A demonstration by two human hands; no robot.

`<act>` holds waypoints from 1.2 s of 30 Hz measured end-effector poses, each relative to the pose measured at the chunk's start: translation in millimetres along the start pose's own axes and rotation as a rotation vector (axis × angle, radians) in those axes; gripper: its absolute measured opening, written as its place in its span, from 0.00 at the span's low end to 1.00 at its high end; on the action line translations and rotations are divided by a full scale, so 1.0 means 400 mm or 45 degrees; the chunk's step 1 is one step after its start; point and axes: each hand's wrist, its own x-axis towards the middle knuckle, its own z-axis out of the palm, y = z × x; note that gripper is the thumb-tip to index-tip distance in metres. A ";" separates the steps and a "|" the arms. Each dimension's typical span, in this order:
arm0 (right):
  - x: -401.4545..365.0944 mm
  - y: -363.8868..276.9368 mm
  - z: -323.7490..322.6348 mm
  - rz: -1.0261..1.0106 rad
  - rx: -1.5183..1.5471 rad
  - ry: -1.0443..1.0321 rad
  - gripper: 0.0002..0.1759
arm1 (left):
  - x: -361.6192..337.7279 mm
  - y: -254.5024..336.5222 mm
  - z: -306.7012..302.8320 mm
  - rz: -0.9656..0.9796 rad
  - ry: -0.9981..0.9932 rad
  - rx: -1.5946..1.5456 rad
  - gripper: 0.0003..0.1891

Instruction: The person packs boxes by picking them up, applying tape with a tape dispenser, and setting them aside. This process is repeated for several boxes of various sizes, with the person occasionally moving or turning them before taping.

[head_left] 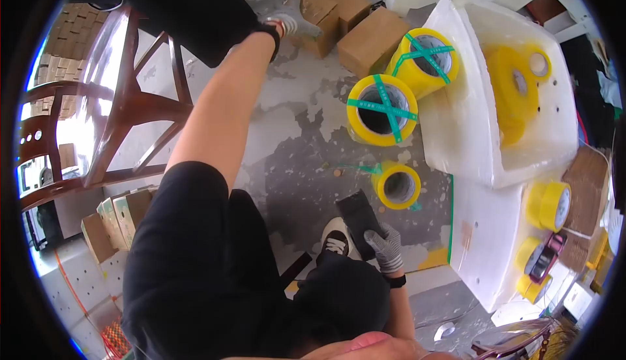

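Observation:
My right hand (pixel 386 248), in a striped grey-and-white glove, grips the lower end of a flat black rectangular block (pixel 357 220). Just beyond the block, a yellow tape roll (pixel 383 184) lies on the floor with a green strip at its side. Far out at the upper left, my left hand (pixel 293 25) is gloved too, its fingers stretched out beside an open cardboard box (pixel 318 24). A large black object (pixel 182 14) overlaps the area by my left wrist; its kind does not show. Two bigger yellow tape rolls (pixel 383 110) bear crossed green strips over their cores.
A white foam box (pixel 440 119) on the right contains yellow rolls (pixel 518 83). More tape rolls (pixel 554 205) are below it on a white surface. A closed carton (pixel 373 41) stands at the top. A brown wooden chair (pixel 117 106) occupies the left, with carton flaps (pixel 117 223) beneath.

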 end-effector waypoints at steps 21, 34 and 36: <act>0.125 -0.037 -0.056 -0.026 -0.076 -0.239 0.14 | -0.235 0.165 -0.144 0.385 -0.152 0.268 0.51; 0.019 0.096 -0.123 -0.064 -0.052 0.041 0.20 | 0.241 0.267 0.143 0.462 -0.247 0.879 0.56; 0.025 0.092 -0.115 -0.086 -0.032 0.024 0.19 | 0.247 0.254 0.117 0.494 -0.380 0.702 0.55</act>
